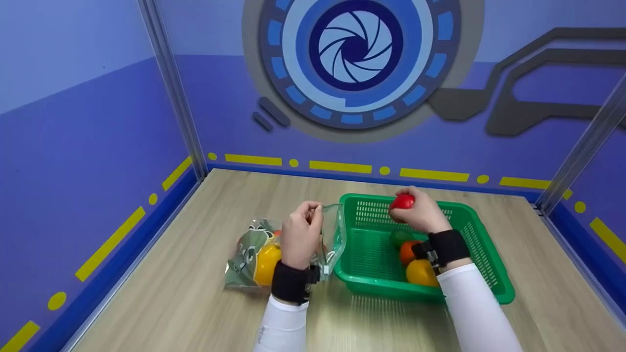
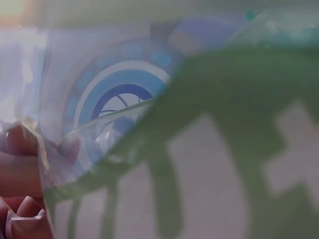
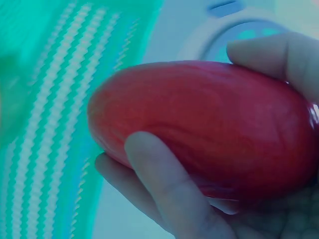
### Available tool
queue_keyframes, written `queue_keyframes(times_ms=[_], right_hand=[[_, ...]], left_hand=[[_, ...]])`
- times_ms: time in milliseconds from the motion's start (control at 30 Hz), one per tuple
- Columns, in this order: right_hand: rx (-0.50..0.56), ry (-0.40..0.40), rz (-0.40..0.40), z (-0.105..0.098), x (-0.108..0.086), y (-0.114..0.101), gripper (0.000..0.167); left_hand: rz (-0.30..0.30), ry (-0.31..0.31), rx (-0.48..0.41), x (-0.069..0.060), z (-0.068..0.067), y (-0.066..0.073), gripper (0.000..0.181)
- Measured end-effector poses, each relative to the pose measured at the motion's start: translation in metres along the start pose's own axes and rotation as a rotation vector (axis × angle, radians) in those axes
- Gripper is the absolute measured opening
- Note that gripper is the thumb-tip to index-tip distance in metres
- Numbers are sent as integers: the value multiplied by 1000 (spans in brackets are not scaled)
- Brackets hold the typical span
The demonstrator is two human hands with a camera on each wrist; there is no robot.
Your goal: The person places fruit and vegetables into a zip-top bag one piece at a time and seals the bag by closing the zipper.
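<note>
My left hand pinches the upper edge of a clear plastic zip bag with a green print. The bag lies on the table, its mouth side towards the basket, with a yellow fruit and something reddish inside. In the left wrist view the bag's film covers most of the picture, the fingers at its left edge. Over the far part of the green basket, my right hand grips a smooth red oval fruit. Fingers and thumb curl round it.
Inside the basket, below my right wrist, lie a green fruit, an orange-red one and a yellow-orange one. The basket's left rim stands close beside the bag. Blue printed walls enclose the wooden table.
</note>
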State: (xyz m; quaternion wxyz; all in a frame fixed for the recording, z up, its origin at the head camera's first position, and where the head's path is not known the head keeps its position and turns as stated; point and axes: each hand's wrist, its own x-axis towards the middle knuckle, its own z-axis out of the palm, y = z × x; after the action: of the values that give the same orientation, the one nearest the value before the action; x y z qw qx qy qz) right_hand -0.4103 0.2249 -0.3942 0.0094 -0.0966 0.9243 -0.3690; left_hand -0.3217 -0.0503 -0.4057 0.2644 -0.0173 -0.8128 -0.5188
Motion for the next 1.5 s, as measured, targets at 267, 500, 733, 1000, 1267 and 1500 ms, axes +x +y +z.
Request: queue_keyframes(times_ms=[267, 500, 733, 1000, 1267, 1500], right_hand=[[211, 54, -85, 23, -20, -43, 52], [427, 58, -75, 52, -34, -59, 50], [561, 55, -82, 70, -44, -69, 50], [624, -9, -107, 86, -49, -75, 48], [634, -70, -102, 113, -44, -80, 45], [765, -33, -79, 140, -42, -86, 31]], left_hand=[[5, 8, 10, 0, -1, -2, 17], [-28, -14, -4, 1, -2, 0, 18], [-41, -28, -11, 2, -1, 0, 18], [-15, -11, 7, 1, -1, 0, 18], [-8, 0, 6, 1, -2, 2, 17], [13, 20, 8, -1, -2, 1, 16]])
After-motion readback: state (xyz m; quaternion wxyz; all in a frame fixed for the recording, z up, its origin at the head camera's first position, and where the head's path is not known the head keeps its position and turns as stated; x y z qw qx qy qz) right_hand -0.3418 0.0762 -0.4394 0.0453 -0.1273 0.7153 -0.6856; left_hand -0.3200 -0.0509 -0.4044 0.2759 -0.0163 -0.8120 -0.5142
